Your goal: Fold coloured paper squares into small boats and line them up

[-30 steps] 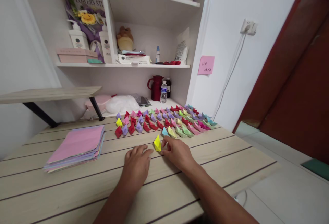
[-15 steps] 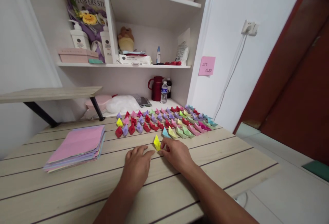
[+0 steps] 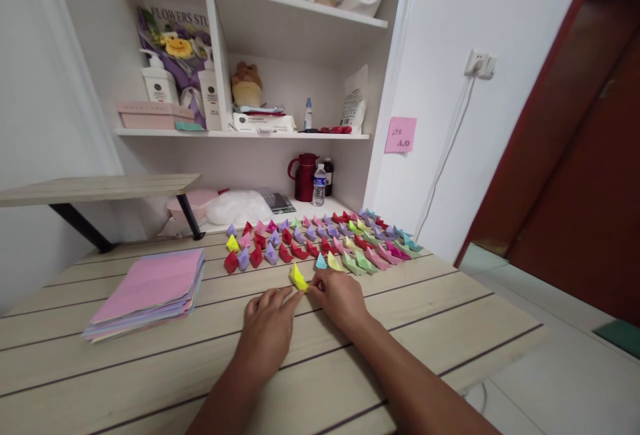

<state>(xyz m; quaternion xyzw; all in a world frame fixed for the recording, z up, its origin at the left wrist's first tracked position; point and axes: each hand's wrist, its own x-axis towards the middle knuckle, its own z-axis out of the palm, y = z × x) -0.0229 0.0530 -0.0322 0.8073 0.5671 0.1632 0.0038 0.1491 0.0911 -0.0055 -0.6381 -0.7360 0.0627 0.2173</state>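
Observation:
A bright yellow folded paper boat (image 3: pixel 299 278) stands on the table in front of me, its pointed end up and to the left. The thumb and fingers of my right hand (image 3: pixel 341 300) are pinched at its right end. My left hand (image 3: pixel 269 328) rests palm down just below the boat with its fingers stretched out. Its thumb tip lies close to the boat's lower edge; I cannot tell whether they touch. Right behind are rows of paper boats in several colours, with a light blue boat (image 3: pixel 321 262) and a pale yellow boat (image 3: pixel 333 262) nearest my right hand.
A stack of coloured paper squares (image 3: pixel 150 286) lies on the table (image 3: pixel 165 378) at the left. Behind it stands a small raised shelf (image 3: pixel 100 185) on black legs. Beyond the boats are a red jug (image 3: pixel 305 178) and a water bottle (image 3: pixel 319 185).
The yellow boat has shifted slightly left and turned, showing more of its side. My right hand has moved a little left with it. The view has tipped slightly upward.

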